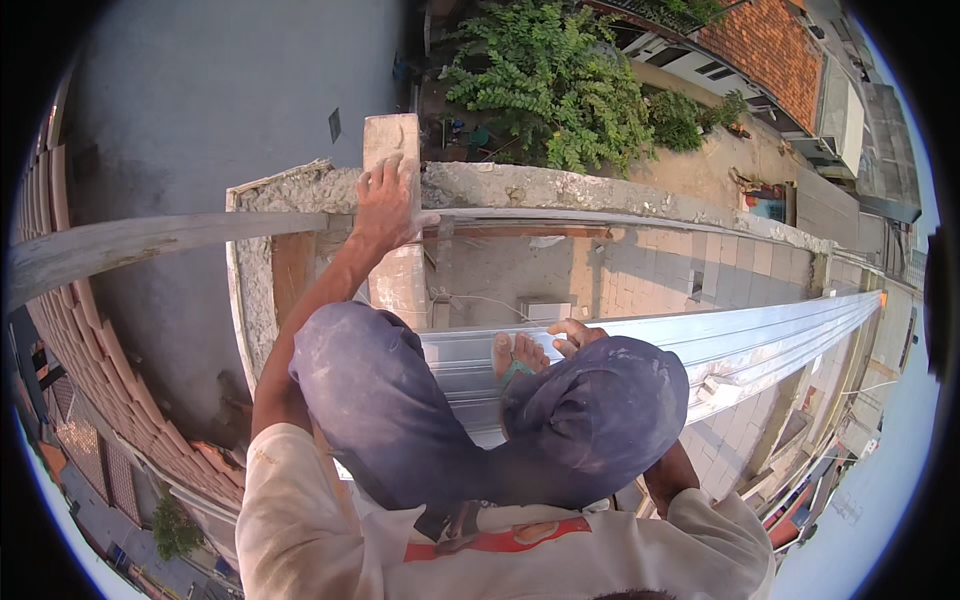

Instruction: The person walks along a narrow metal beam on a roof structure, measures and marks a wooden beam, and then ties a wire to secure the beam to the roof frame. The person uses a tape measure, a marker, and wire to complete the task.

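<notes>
Concrete, rough and pale, forms the post [392, 150] that the left hand [385, 205] clasps near its top, fingers curled over the face of it and the thumb spread along the metal rail [520, 215] beside. The right hand [575, 335] rests low on the corrugated metal sheet [760, 335], fingers loosely bent over its edge — whether they truly grip it I cannot tell. The person squats on the sheet, one bare foot [515, 355] flat upon it, so the step in hand looks like steadying before a shift along the roofing. Any next move calls for keeping the left hold firm. A crumbling wall top [600, 190] runs close ahead, with tiled floor [690, 270] and green bushes [550, 80] far below.
</notes>
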The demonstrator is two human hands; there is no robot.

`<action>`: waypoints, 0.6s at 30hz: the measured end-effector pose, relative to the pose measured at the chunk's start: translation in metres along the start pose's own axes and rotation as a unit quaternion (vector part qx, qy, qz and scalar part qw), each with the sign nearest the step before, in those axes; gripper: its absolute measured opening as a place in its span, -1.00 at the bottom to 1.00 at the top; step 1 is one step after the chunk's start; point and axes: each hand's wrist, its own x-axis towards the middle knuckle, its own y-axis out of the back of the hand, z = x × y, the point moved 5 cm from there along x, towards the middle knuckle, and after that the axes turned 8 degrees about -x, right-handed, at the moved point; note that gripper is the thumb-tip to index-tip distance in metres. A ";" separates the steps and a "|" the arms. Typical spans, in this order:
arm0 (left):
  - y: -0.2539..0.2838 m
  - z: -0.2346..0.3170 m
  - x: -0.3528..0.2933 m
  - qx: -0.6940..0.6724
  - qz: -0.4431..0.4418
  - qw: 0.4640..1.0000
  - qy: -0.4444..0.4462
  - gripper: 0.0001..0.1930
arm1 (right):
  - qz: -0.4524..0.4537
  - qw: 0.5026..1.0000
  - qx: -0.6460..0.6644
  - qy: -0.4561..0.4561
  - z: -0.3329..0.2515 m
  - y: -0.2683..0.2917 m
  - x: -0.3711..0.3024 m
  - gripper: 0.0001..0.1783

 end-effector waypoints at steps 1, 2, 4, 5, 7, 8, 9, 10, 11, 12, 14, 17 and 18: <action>0.002 0.015 -0.003 -0.050 -0.012 0.998 -0.040 -0.02 | 0.016 0.994 -0.056 0.089 -0.022 0.009 -0.002 -0.50; 0.000 0.024 -0.010 -0.192 -0.064 0.976 -0.076 -0.12 | 0.008 0.992 -0.054 0.116 -0.057 0.024 -0.017 -0.51; -0.018 0.057 -0.027 -0.509 -0.284 0.813 -0.022 -0.24 | 0.002 0.970 -0.025 0.244 -0.074 0.033 -0.013 -0.53; -0.015 0.078 -0.034 -0.588 -0.349 0.729 -0.022 -0.21 | 0.018 0.942 -0.013 0.334 -0.078 0.028 -0.003 -0.56; 0.003 0.116 -0.057 -0.657 -0.381 0.651 -0.016 -0.16 | 0.026 0.925 -0.005 0.380 -0.114 0.029 0.003 -0.63; 0.006 0.116 -0.062 -0.671 -0.390 0.630 -0.012 -0.19 | 0.050 0.919 0.002 0.391 -0.139 0.041 -0.013 -0.64; 0.006 0.114 -0.068 -0.684 -0.402 0.608 -0.003 -0.23 | 0.070 0.913 0.012 0.403 -0.155 0.046 -0.023 -0.66; 0.004 0.110 -0.072 -0.696 -0.413 0.587 0.009 -0.26 | 0.073 0.902 0.042 0.422 -0.160 0.043 -0.010 -0.66; 0.004 0.103 -0.079 -0.708 -0.421 0.566 0.024 -0.29 | 0.073 0.891 0.072 0.443 -0.164 0.038 0.007 -0.66; 0.004 0.084 -0.084 -0.698 -0.408 0.586 0.052 -0.36 | 0.067 0.876 0.098 0.468 -0.167 0.037 0.015 -0.66; 0.005 0.035 -0.087 -0.679 -0.370 0.625 0.110 -0.48 | 0.112 0.891 0.070 0.434 -0.175 0.051 0.008 -0.68; 0.011 -0.015 -0.089 -0.738 -0.265 0.602 0.151 -0.64 | 0.166 0.888 0.054 0.426 -0.168 0.055 0.021 -0.71; 0.020 -0.039 -0.097 -0.735 -0.240 0.621 0.130 -0.67 | 0.172 0.878 0.044 0.445 -0.173 0.055 0.029 -0.72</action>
